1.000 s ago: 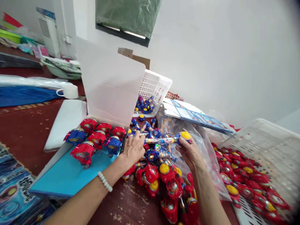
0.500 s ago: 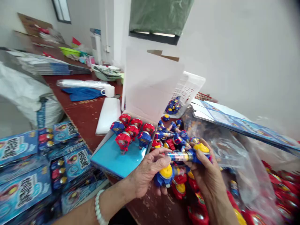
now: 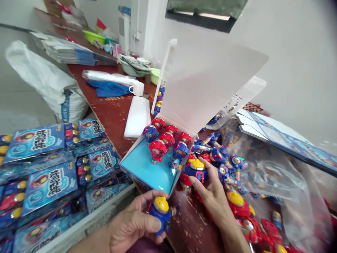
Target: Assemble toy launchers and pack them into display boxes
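My left hand (image 3: pixel 139 219) is closed around a blue toy with a yellow knob (image 3: pixel 161 211), in front of the open box's near edge. My right hand (image 3: pixel 210 189) grips a second blue toy with a yellow knob (image 3: pixel 196 168), thumb on the near side and fingers behind. This toy points left, its tube-like end at the right edge of the open box (image 3: pixel 147 174). Several red toys (image 3: pixel 157 149) and blue toys (image 3: pixel 181 150) stand in rows on the box's light-blue inside. The white lid (image 3: pixel 210 80) is raised behind them.
Loose blue and red toys (image 3: pixel 235 198) pile up right of the box, beside a clear plastic bag (image 3: pixel 279 175). Packaged toy sets (image 3: pixel 50 186) are stacked at left. A white mug (image 3: pixel 137 88), a white basket (image 3: pixel 252 91) and flat printed cardboard (image 3: pixel 289 137) lie farther back.
My hands have moved apart. The left has let go of the second toy's tube and come down nearer me with its own toy; the right has brought its toy to the box edge.
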`<action>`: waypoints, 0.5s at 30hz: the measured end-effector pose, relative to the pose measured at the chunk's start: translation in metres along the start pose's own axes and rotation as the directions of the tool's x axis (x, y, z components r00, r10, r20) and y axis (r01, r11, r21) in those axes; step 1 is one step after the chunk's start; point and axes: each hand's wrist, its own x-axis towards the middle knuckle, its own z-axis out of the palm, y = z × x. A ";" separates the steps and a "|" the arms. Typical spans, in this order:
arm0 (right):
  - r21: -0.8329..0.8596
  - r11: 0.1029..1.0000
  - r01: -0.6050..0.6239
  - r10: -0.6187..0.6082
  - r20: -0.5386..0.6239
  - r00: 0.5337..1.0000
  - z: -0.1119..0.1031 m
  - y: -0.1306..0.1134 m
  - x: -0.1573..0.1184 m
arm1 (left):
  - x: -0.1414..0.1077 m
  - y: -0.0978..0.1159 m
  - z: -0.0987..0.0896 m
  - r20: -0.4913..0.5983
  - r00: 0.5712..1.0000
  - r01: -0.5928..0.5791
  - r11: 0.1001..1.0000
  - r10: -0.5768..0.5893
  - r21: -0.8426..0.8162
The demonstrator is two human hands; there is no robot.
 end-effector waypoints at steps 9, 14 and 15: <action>-0.435 0.858 0.272 -0.264 0.080 0.961 0.003 -0.025 0.015 | 0.000 0.003 -0.003 0.059 0.993 -0.104 0.989 0.098 0.102; -0.432 0.842 0.324 -0.289 0.147 0.946 0.012 -0.039 0.024 | -0.002 0.007 -0.010 -0.040 0.988 -0.139 0.971 0.149 0.192; -0.423 0.841 0.336 -0.299 0.154 0.942 0.015 -0.041 0.026 | -0.003 0.008 -0.012 -0.046 0.988 -0.133 0.974 0.144 0.184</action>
